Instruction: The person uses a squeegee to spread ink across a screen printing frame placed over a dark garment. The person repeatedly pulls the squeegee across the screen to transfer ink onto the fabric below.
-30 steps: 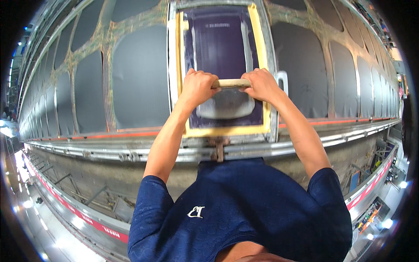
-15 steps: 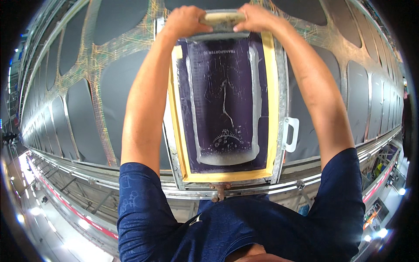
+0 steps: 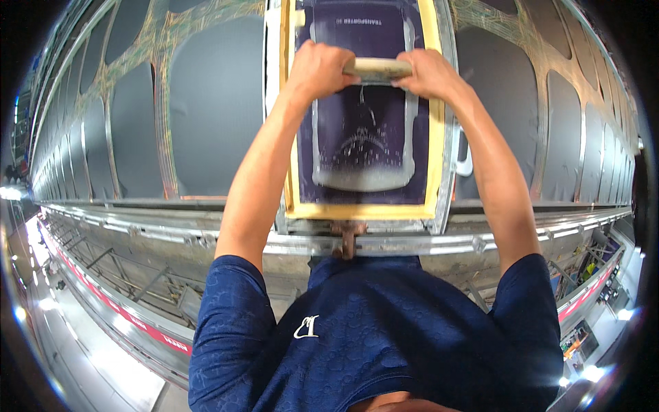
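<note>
**Over the screen, both hands on the squeegee**

Between the two fists, the squeegee [image 3: 377, 68] lies crosswise on the dark mesh of the screen [image 3: 362, 117]. Left hand [image 3: 317, 67] and right hand [image 3: 430, 72] are each closed round an end of its wooden handle, likely to spread even pressure. Below the grip, pale ink [image 3: 358, 180] pools near the yellow frame [image 3: 357, 210].

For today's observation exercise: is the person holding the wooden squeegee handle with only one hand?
No: the left hand and the right hand each grip an end of the wooden squeegee handle over the printing screen.
</note>
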### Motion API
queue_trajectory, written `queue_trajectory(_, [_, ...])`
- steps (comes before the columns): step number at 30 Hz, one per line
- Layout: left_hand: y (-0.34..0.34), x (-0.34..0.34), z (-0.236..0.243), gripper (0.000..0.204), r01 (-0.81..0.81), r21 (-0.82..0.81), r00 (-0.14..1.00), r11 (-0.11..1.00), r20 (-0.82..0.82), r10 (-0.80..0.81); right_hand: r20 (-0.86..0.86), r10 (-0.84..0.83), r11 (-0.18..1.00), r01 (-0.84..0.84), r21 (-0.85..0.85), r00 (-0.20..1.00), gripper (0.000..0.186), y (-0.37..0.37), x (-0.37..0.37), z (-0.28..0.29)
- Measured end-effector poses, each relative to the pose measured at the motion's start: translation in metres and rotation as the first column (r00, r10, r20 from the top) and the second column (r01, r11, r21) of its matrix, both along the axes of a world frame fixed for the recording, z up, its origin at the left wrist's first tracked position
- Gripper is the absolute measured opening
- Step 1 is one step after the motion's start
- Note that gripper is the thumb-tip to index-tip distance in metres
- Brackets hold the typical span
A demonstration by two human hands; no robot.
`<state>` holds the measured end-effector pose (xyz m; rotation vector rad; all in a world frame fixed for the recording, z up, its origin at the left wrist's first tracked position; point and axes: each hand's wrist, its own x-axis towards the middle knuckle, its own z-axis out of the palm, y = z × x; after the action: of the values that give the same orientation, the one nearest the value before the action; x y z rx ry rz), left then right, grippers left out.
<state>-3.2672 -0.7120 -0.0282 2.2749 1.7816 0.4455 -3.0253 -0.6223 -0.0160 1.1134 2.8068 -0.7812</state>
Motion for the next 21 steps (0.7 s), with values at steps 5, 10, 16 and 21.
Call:
queue_trajectory(5, [-0.152, 0.050, 0.003, 0.022, 0.009, -0.018, 0.998, 1.000, 0.061, -0.008, -0.044, 0.064, 0.995, -0.060, 0.076, 0.997, 0.022, -0.148, 0.050, 0.001])
queue_trajectory(10, [-0.215, 0.066, 0.008, 0.029, -0.055, 0.002, 0.998, 0.998, 0.020, 0.055, -0.206, -0.146, 0.981, 0.115, -0.154, 0.968, 0.039, -0.184, 0.072, 0.010])
queue_trajectory(16, [-0.208, 0.065, 0.006, 0.030, 0.005, -0.059, 1.000, 0.998, 0.013, -0.004, -0.351, -0.712, 0.581, 0.791, 0.190, 0.608, 0.037, -0.102, 0.144, -0.060])
queue_trajectory(21, [-0.224, 0.059, 0.011, 0.020, -0.017, -0.034, 1.000, 0.999, 0.011, 0.018, -0.350, -0.766, 0.577, 0.817, -0.005, 0.539, 0.039, -0.106, 0.140, -0.055])
